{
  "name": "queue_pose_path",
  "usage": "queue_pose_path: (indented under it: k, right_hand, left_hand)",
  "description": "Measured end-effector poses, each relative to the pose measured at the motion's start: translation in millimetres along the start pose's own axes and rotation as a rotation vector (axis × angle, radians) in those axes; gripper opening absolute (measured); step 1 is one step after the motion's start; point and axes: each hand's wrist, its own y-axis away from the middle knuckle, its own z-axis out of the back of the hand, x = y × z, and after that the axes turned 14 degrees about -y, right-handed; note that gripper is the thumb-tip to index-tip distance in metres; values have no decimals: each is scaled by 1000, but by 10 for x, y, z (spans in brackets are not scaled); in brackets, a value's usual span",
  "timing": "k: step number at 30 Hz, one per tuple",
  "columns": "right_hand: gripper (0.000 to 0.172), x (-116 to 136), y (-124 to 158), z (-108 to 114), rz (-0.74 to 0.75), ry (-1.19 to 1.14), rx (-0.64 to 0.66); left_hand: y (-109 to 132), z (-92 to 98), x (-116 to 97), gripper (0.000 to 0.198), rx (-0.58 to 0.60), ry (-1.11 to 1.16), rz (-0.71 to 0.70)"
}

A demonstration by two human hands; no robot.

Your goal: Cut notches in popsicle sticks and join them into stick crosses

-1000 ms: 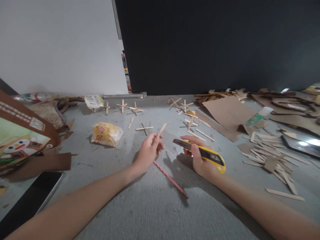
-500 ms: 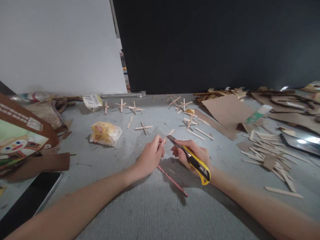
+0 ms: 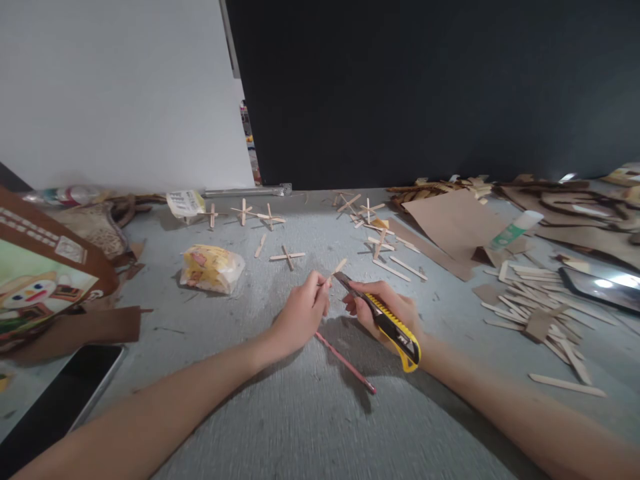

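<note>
My left hand (image 3: 303, 307) is closed on a wooden craft stick (image 3: 339, 266), whose tip sticks out up and to the right past the fingers. In my right hand (image 3: 385, 310) is a yellow and black utility knife (image 3: 393, 327). The knife's blade end lies right beside the stick; whether it touches the wood I cannot tell. A red pencil (image 3: 346, 363) lies on the grey table (image 3: 260, 420) between my forearms, its far end hidden near my left hand. Beyond my hands rests a cross made of two sticks (image 3: 287, 257).
Several stick crosses (image 3: 243, 212) stand toward the back. At right are a pile of loose sticks (image 3: 550, 307), a glue stick (image 3: 517, 229), brown cardboard (image 3: 450, 223) and a phone (image 3: 600, 283). At left are a yellow packet (image 3: 211, 269), another phone (image 3: 65, 400) and a brown bag (image 3: 45, 267).
Hardly anything differs. Both hands keep their holds on the craft stick and the utility knife, with only a very slight shift.
</note>
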Motion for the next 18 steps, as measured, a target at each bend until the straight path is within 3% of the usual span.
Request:
queue_pose_path:
  k: [18]
  right_hand:
    - [23, 6, 13, -7, -2, 61, -12]
  left_hand:
    - [13, -11, 0, 19, -4, -75, 28]
